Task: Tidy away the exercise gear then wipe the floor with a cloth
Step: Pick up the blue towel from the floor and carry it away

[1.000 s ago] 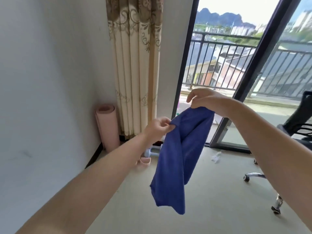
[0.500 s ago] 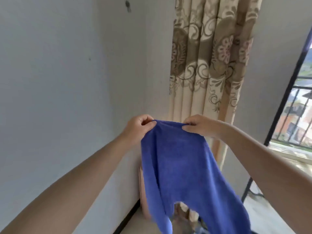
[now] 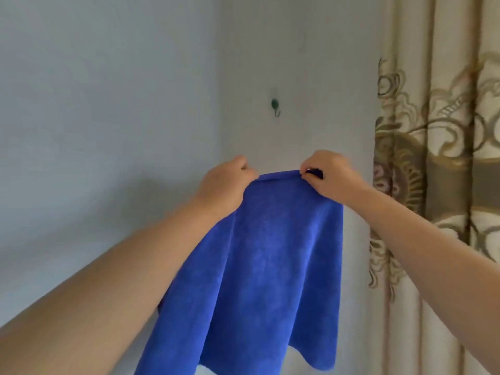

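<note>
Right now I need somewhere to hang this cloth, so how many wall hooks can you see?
1. A small green hook is on the wall, above the gap between the left hand and right hand holding the blue cloth. The curtain could hide others.

Both forearms are bare from the lower frame edge up to the wrists, with no sleeve, watch, ring or glove showing, and the left hand (image 3: pixel 226 182) and right hand (image 3: pixel 331 175) each show rounded knuckles and short nails.
</note>
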A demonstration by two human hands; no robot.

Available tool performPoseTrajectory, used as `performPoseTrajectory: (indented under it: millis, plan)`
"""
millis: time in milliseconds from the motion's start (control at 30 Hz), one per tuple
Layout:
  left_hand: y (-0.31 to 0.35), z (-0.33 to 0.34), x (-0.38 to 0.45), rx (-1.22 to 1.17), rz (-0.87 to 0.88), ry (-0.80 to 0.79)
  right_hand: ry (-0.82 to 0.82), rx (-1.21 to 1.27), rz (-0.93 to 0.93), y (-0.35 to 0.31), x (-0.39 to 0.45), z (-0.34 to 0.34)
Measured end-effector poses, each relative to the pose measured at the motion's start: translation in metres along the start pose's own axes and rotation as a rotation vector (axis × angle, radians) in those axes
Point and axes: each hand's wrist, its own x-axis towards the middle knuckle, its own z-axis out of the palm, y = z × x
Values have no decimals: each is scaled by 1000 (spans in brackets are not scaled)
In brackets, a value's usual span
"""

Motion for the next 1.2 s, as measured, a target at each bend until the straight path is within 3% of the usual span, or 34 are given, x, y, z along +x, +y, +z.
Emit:
performPoseTrajectory:
  millis: [133, 333, 533, 633, 833, 967, 1067, 1200]
  plan:
    - [-8, 15, 87, 176, 96, 58, 74, -325, -128, 36, 81, 7]
    - [-15, 39, 186, 478, 157, 108, 186, -498, -37, 65, 173, 24]
    - [-21, 67, 232, 654, 95, 88, 202, -383, -30, 99, 238, 61]
    - [-30, 77, 247, 655, 24, 108, 211, -167, -42, 112, 262, 80]
    - [-50, 93, 229, 751, 209, 270, 343, 322, 43, 120, 262, 107]
    - [-45, 109, 212, 634, 30, 26, 288, 502, 163, 112, 245, 104]
    - [-35, 109, 209, 584, -21, -23, 281, 294, 208, 106, 234, 105]
    - [-36, 87, 175, 628, -59, 33, 482, -38, 18, 84, 200, 112]
